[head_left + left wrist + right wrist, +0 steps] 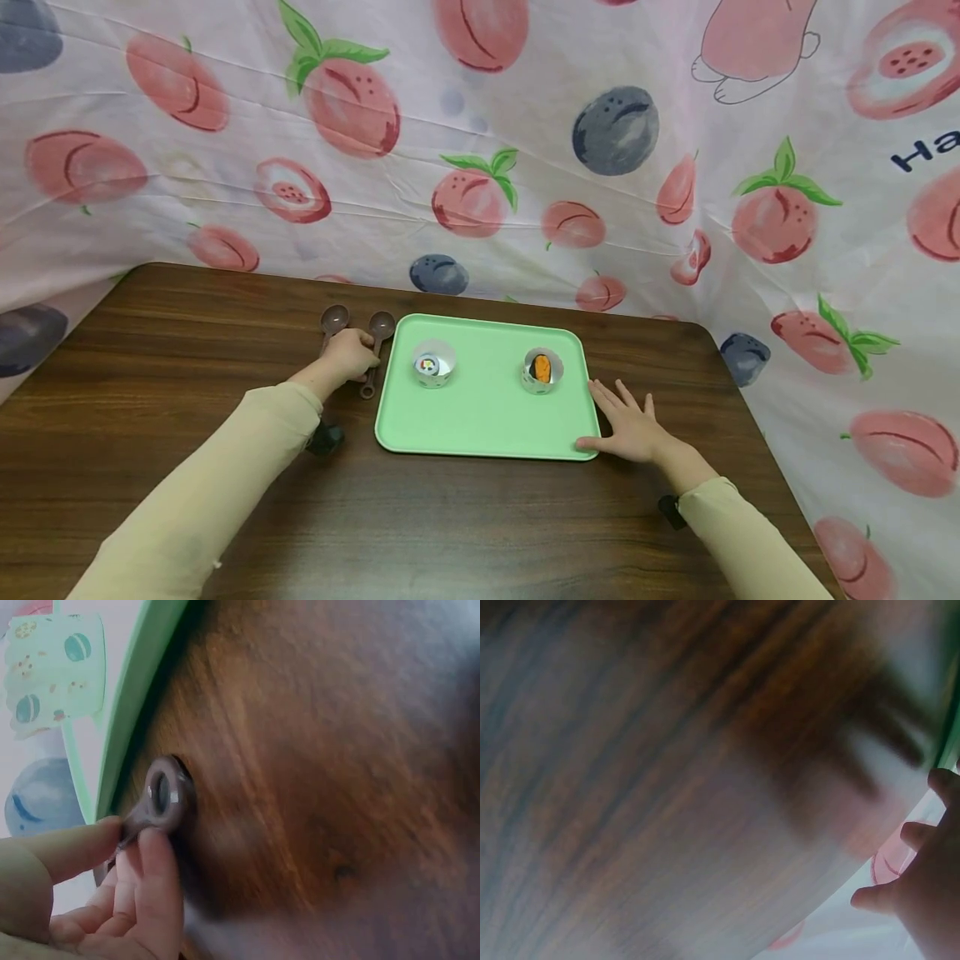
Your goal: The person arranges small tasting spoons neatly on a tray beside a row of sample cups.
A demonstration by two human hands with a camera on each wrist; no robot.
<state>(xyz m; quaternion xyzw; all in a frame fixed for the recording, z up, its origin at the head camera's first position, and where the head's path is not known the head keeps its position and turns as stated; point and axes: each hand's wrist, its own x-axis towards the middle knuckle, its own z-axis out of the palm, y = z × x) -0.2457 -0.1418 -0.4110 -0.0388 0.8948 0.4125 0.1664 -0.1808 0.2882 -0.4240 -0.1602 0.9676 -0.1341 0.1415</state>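
Note:
My left hand [347,356] is at the left of the green tray [480,425], pinching the handle of a brown spoon [382,325]. In the left wrist view the thumb and fingertips meet beside the ring at the handle's end, which lies close to the table. A second brown spoon [334,317] lies further left, its handle partly hidden by the hand. My right hand [633,429] is spread at the tray's right edge, thumb at the near corner. On the tray stand a paper cup [442,377] with a sushi-roll-like piece and another cup [537,385] with an orange-topped, dark-sided piece.
All of this stands on a dark brown wooden table [480,533]. A fruit-printed cloth [517,142] hangs behind the table and along its right side.

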